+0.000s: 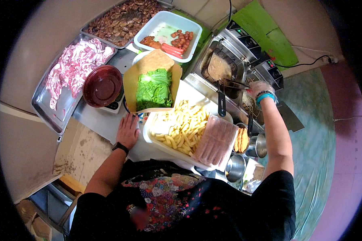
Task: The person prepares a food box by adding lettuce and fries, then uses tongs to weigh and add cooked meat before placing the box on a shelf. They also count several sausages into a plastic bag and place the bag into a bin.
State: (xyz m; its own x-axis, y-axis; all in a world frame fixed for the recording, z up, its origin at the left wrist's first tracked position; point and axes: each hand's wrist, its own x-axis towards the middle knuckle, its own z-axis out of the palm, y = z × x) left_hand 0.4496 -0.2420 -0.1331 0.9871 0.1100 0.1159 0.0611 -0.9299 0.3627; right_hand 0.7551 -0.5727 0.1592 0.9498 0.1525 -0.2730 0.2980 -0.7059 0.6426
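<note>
My right hand [261, 90], in a clear plastic glove, grips tongs [236, 83] that reach over the deep fryer. Their tips are near a fry basket [219, 64] in bubbling oil; whether they hold anything is unclear. My left hand [128, 131] lies flat on the steel worktop [105, 131], holding nothing. Beyond it stands a dark red bowl [102, 86] on a kitchen scale [114, 106]. Lettuce leaves [154, 89] lie in an open paper box [129, 87] behind a white tub of cut fries [181, 132]. A clear pack of sausages [216, 141] rests on the tub's right side.
Raw sliced meat [75, 64] and browned meat pieces [120, 22] fill trays at the left and back. A pale tub [196, 36] holds sausages. A second fryer basket handle [250, 126], breaded patties [241, 140] and metal pots [236, 168] are at the right.
</note>
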